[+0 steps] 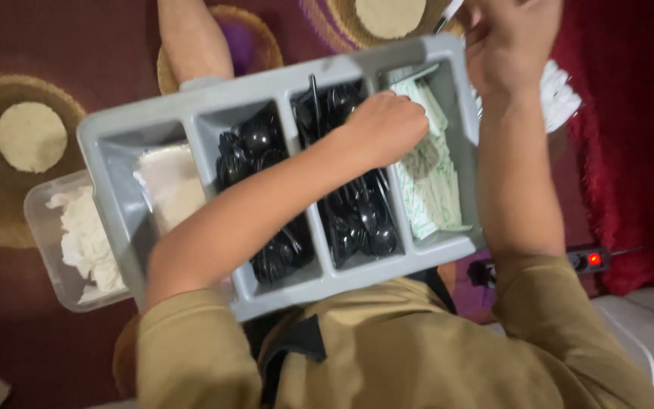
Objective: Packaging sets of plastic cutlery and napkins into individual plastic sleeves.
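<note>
On the person's lap sits a grey divided tray (107, 140), tilted a little, with four compartments side by side. The left hand (384, 125) reaches across it, fingers curled shut in a loose fist over the wall between the black plastic cutlery (361, 220) and the paper-wrapped packets (429, 178) in the end compartment; what the closed grip holds, if anything, is hidden under the knuckles. The right hand (512, 38) is raised beyond the tray's far corner, its grip closed around a thin pale thing that runs off toward the top edge; I cannot tell what it is.

The next compartment holds more black spoons (255, 148), and the one at the other end holds white napkins (172, 185).

The tray rests only on the legs, so a push from the reaching forearm could tip it and spill the loose cutlery onto the carpet. The tangled spoons may also catch on one another and drag extras out.

Beside the tray lies a clear plastic box (39, 227) of crumpled white paper. White plastic pieces (562, 95) fan out past the right forearm. A power strip with a lit red switch (593, 259) lies on the dark red patterned carpet (54, 38).
</note>
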